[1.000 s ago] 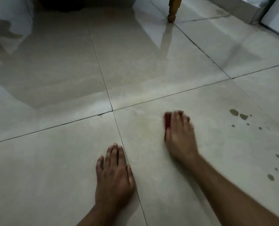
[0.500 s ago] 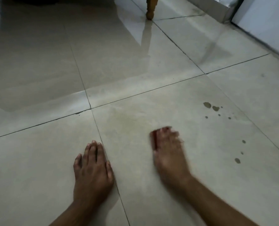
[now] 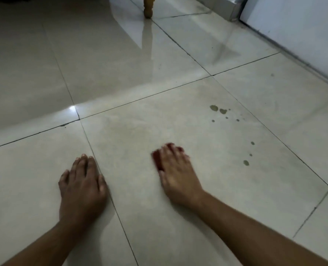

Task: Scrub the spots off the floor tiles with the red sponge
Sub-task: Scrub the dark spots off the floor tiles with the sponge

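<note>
The right hand (image 3: 176,173) lies palm down on the sponge (image 3: 157,159), fingers stretched forward over it and pressing it flat against the floor (image 3: 188,129). Only a red strip shows along the left edge of the hand and a little red between the fingertips; the rest is covered. The hand is blurred, so how tightly the fingers curl round the sponge is hard to tell; it looks more like a flat press than a pinch.

The left hand (image 3: 82,186) rests flat on the floor, fingers spread loosely and holding nothing. It lies just left of a grout line (image 3: 121,223) that runs between the two hands, its thumb almost on the line. The sponge sits on the tile to the right of that line, near the tile's middle.

The spots (image 3: 218,109) are on the same tile, well apart from the sponge, ahead and to the right: two larger greenish blots at the far side with small specks beside them, and a further trail (image 3: 246,162) of three dots nearer the right edge of the tile.

Further off, a wooden leg (image 3: 148,8) stands on the glossy floor, and a pale wall (image 3: 297,25) runs along the right
</note>
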